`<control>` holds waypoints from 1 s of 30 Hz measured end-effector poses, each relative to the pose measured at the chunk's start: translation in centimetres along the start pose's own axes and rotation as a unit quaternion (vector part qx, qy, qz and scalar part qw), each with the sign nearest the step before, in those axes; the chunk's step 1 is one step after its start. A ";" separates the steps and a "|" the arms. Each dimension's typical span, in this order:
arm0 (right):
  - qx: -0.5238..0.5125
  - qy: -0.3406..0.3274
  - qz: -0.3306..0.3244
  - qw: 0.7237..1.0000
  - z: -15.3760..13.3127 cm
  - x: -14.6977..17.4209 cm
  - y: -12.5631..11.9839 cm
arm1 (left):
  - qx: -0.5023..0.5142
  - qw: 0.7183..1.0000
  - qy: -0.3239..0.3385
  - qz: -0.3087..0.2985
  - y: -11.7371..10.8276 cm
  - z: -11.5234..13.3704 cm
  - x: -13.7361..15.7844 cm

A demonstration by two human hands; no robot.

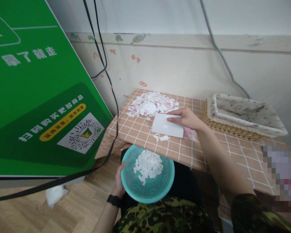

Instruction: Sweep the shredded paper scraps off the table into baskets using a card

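Note:
My left hand grips the left rim of a round teal plastic strainer basket, held just below the table's front edge. Torn white paper scraps lie inside it. Over the table, my right hand pinches a white card by its upper right part, thumb on top. A few loose scraps lie along the card's lower edge. Behind the card a larger heap of torn paper, white with some pink, is spread near the wall. Some pinkish pieces show under my right wrist.
A wicker basket with a floral cloth lining stands on the right of the checked tablecloth. A green sign panel rises at left, with a black cable hanging before it. A white bag-like item lies on the wooden floor.

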State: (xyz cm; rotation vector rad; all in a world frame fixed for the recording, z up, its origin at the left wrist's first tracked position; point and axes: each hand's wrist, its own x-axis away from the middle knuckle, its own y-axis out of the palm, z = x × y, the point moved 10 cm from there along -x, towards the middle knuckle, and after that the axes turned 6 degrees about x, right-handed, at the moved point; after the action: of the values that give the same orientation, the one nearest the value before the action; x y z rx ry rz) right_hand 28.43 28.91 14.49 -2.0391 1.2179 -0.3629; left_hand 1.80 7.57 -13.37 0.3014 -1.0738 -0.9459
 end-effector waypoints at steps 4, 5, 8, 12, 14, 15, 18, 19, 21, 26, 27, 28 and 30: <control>0.014 0.000 0.011 1.000 0.1 0.1 -0.4 | -0.002 1.000 -0.002 0.002 -0.2 -0.1 -0.2; 0.015 -0.006 0.003 1.000 0.0 0.0 -0.2 | -0.002 1.000 -0.002 0.005 -0.3 -0.1 -0.3; 0.006 -0.026 -0.015 1.000 -0.6 0.0 0.6 | 0.002 1.000 -0.002 0.011 -0.4 -0.1 -0.3; 0.007 -0.020 0.012 1.000 -0.4 0.0 0.2 | 0.000 1.000 -0.005 0.010 -0.4 -0.1 -0.4; 0.009 -0.006 0.026 1.000 0.1 0.1 -0.4 | -0.001 1.000 -0.002 0.006 -0.5 -0.1 -0.4; 0.009 -0.001 0.026 1.000 0.2 0.1 -0.5 | 0.000 1.000 -0.002 0.004 -0.6 -0.1 -0.5; 0.008 -0.001 0.008 1.000 0.1 0.0 0.1 | 0.002 1.000 -0.007 -0.005 -0.5 -0.3 -0.6; 0.010 -0.004 0.002 1.000 -0.1 0.0 0.5 | 0.002 1.000 -0.008 -0.005 -0.5 -0.3 -0.6; 0.011 -0.004 0.010 1.000 -0.4 -0.2 0.9 | 0.005 1.000 -0.003 -0.004 -0.6 -0.2 -0.6; 0.013 0.006 0.085 0.996 0.1 -0.3 -0.5 | 0.005 1.000 -0.002 0.003 -0.7 -0.1 -0.5; 0.014 0.004 0.089 0.996 0.2 -0.3 -0.8 | 0.005 1.000 -0.001 0.004 -0.7 -0.1 -0.5; 0.015 0.001 0.091 0.996 0.3 -0.3 -1.0 | 0.004 1.000 0.000 0.003 -0.7 -0.1 -0.5; 0.015 -0.004 0.095 0.995 0.3 -0.2 -1.2 | 0.002 1.000 0.004 -0.002 -0.5 0.0 -0.5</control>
State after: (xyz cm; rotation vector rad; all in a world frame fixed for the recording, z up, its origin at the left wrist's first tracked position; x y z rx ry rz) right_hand 29.29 29.59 15.16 -1.8779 1.3798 -0.2800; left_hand 1.51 7.64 -13.96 0.3118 -1.0681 -0.9454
